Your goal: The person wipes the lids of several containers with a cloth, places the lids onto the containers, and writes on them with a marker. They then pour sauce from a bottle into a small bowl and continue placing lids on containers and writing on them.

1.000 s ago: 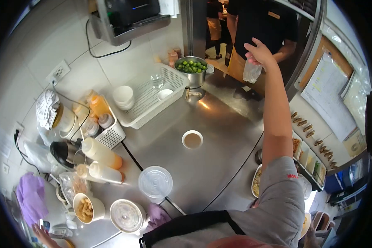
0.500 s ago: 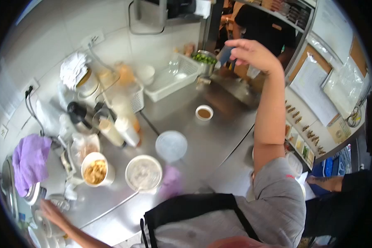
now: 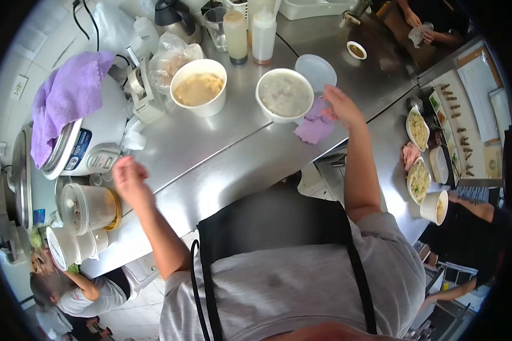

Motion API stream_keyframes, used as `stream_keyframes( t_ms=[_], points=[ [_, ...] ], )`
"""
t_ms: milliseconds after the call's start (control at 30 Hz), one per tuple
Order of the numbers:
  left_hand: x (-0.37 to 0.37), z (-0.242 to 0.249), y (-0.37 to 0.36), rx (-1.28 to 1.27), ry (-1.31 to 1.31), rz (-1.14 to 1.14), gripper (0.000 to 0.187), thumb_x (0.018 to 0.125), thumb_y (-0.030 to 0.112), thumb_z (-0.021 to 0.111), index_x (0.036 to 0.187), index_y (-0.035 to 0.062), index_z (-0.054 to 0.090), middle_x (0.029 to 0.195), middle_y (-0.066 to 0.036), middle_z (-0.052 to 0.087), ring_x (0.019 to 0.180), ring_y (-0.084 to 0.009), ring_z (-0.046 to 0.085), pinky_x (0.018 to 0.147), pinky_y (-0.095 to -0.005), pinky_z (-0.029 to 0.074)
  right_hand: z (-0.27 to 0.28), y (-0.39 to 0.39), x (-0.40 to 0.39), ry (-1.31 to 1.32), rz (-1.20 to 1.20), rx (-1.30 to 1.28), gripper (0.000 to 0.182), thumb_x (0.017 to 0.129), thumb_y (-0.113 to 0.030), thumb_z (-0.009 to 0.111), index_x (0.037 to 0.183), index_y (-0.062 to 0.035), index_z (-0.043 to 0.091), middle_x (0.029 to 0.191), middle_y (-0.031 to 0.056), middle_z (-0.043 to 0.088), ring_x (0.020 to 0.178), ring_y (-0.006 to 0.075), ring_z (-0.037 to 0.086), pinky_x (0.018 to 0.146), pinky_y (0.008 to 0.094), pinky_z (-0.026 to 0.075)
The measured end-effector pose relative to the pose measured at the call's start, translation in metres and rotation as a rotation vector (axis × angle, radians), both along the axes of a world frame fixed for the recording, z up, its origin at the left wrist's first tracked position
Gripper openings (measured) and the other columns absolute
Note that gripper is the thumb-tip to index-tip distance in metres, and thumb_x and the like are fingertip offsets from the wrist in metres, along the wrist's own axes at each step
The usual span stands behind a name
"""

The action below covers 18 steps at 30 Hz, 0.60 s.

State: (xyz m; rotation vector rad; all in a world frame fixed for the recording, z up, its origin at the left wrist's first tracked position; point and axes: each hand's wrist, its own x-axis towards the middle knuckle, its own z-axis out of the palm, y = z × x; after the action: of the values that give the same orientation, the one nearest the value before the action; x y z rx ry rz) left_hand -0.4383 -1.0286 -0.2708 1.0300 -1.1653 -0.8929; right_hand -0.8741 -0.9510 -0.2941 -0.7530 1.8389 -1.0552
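Note:
My right hand (image 3: 342, 108) hovers near the right side of a white tub of pale, cloudy soup (image 3: 284, 95), fingers apart and nothing in them. Just beside that hand, a small purple cloth (image 3: 314, 127) lies against the tub's base. Behind the tub rests a round translucent lid (image 3: 316, 71). To its left stands another white tub with yellowish chunks (image 3: 199, 89). My left hand (image 3: 132, 181) is raised over the counter's left part, its fingers loosely bent and holding nothing, close to a white rice cooker (image 3: 99, 139).
A purple towel (image 3: 74, 94) drapes over the cooker; lidded tubs (image 3: 88, 207) stand below it. Squeeze bottles (image 3: 263, 37) and a sauce cup (image 3: 356, 50) sit farther back. Filled oval dishes (image 3: 418, 181) line the right counter. Other people work at the left, far right and back.
The view has swung down and left. My right hand has come back from high over the far counter to beside the soup tub. My left hand has lifted near the cooker.

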Motion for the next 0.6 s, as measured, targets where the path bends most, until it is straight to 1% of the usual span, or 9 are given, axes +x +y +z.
stream_keyframes(
  t_ms=[67,200,267,333,367,433,500,533,600],
  points=[
    [-0.013,-0.011,0.011,0.174,-0.072,-0.163,0.009,0.082,0.013,0.048,0.086,0.0051,0.048,0.055,0.001,0.041,0.048,-0.0062,0.037,0.044,-0.0190,0.030,-0.012,-0.009,0.018,-0.118,-0.104,0.020,0.046,0.080,-0.026,0.045,0.121,-0.0099,0.034,0.097,0.0049,0.052,0.063,0.0108,0.053,0.053,0.0214,0.042],
    [-0.030,-0.037,0.019,0.395,-0.106,-0.471,0.022,0.081,0.016,0.049,0.099,0.0032,0.046,0.061,0.000,0.045,0.050,-0.0078,0.042,0.046,-0.0202,0.035,-0.027,-0.020,0.045,-0.045,-0.022,-0.034,0.040,0.076,-0.011,0.040,0.116,-0.0056,0.037,0.085,0.0093,0.055,0.057,0.0115,0.056,0.044,0.0215,0.044],
    [-0.045,-0.041,0.008,0.490,-0.092,-0.421,0.035,0.080,0.022,0.051,0.107,0.0015,0.042,0.066,-0.002,0.047,0.052,-0.0092,0.046,0.045,-0.0214,0.036,-0.033,-0.023,0.046,0.019,0.014,-0.054,0.039,0.073,-0.006,0.038,0.113,-0.0033,0.038,0.077,0.0111,0.056,0.051,0.0119,0.055,0.040,0.0216,0.044],
    [-0.064,-0.041,-0.019,0.558,-0.113,-0.345,0.047,0.080,0.030,0.049,0.115,0.0054,0.032,0.094,-0.009,0.046,0.058,-0.0127,0.048,0.050,-0.0218,0.038,-0.022,-0.024,0.063,0.041,-0.010,-0.027,0.037,0.072,-0.005,0.038,0.110,-0.0015,0.040,0.072,0.0111,0.056,0.048,0.0121,0.054,0.038,0.0214,0.043],
    [-0.072,-0.042,-0.035,0.576,-0.103,-0.313,0.049,0.079,0.032,0.049,0.117,0.0071,0.031,0.096,-0.009,0.046,0.058,-0.0130,0.049,0.049,-0.0219,0.038,-0.018,-0.026,0.071,0.050,-0.034,-0.017,0.036,0.072,-0.004,0.038,0.108,-0.0006,0.041,0.069,0.0112,0.056,0.046,0.0122,0.053,0.036,0.0213,0.043],
    [-0.093,-0.047,-0.060,0.621,-0.093,-0.292,0.054,0.077,0.035,0.050,0.120,0.0103,0.027,0.099,-0.009,0.045,0.058,-0.0136,0.050,0.049,-0.0222,0.038,-0.028,-0.029,0.073,-0.056,0.080,-0.116,0.032,0.072,-0.005,0.040,0.104,-0.0010,0.044,0.070,0.0116,0.056,0.047,0.0127,0.054,0.038,0.0231,0.044],
    [-0.104,-0.050,-0.073,0.645,-0.145,-0.346,0.054,0.077,0.031,0.050,0.121,0.0137,0.025,0.096,-0.008,0.046,0.058,-0.0134,0.050,0.048,-0.0216,0.038,-0.038,-0.034,0.084,0.004,-0.096,-0.107,0.026,0.073,-0.008,0.041,0.098,-0.0023,0.049,0.072,0.0105,0.057,0.049,0.0133,0.055,0.039,0.0233,0.044],
    [-0.108,-0.050,-0.083,0.651,-0.170,-0.360,0.054,0.076,0.029,0.050,0.122,0.0154,0.025,0.094,-0.008,0.047,0.057,-0.0132,0.050,0.047,-0.0214,0.038,-0.030,-0.032,0.083,-0.019,-0.081,-0.092,0.024,0.073,-0.009,0.042,0.095,-0.0024,0.050,0.073,0.0108,0.057,0.051,0.0148,0.055,0.041,0.0252,0.045],
    [-0.109,-0.056,-0.090,0.551,-0.114,-0.300,0.044,0.076,0.021,0.048,0.116,0.0114,0.033,0.077,-0.005,0.048,0.048,-0.0102,0.045,0.038,-0.0209,0.034,-0.010,-0.030,0.079,-0.071,-0.026,-0.071,0.020,0.073,-0.011,0.044,0.089,-0.0026,0.053,0.076,0.0115,0.057,0.055,0.0180,0.057,0.046,0.0291,0.047]
  ],
)
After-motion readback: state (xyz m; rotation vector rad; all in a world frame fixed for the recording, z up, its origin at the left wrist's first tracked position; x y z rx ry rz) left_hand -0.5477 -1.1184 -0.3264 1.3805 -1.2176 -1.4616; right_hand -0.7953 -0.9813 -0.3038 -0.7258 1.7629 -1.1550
